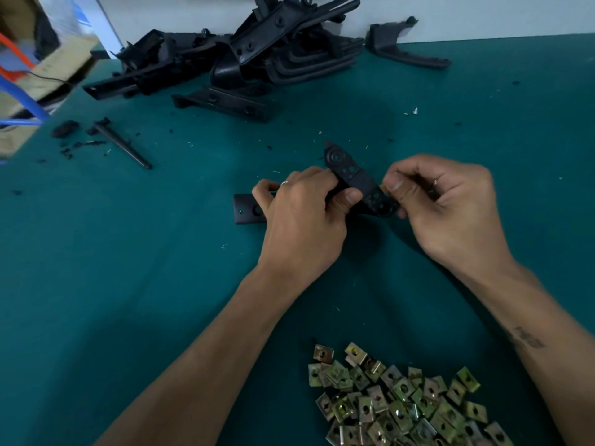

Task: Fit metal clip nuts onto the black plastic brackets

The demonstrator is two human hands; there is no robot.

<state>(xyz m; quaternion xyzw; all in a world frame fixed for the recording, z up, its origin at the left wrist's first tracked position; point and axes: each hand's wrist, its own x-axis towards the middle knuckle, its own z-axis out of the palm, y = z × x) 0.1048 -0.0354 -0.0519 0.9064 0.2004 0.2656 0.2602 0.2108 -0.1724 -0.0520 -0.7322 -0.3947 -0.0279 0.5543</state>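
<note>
- We count one black plastic bracket [354, 185] in our hands, a flat perforated arm with a round boss at its far tip, lifted just above the teal work mat [128, 284]; its other end, a flat black plate with a hole [246, 209], pokes out to the left beyond our knuckles.
- Two bare hands are in view, both forearms reaching in from the bottom edge.
- Our left hand [302, 214] is wrapped round the middle of the bracket, thumb laid across its near face, fingers curled behind; a thin ring shows on one finger.
- Our right hand [447, 201] has its fingers curled tight, thumb and forefinger pinched at the bracket's near, hole-dotted end. Whether a clip nut sits inside that pinch, we cannot tell; the fingers hide it.
- Near the bottom edge lies one heap of yellowish metal clip nuts [405, 403], square, each with a centre hole: several dozen, too overlapped for an exact count. It sits between our forearms, well apart from the bracket.
- At the far side, one tangled pile of black plastic brackets [244, 53] rests against the pale wall, with one separate black bracket [405, 46] to its right.
- Far left: one slim black plastic rod [124, 146] amid dark crumbs, plus blurred cardboard boxes [38, 75].
</note>
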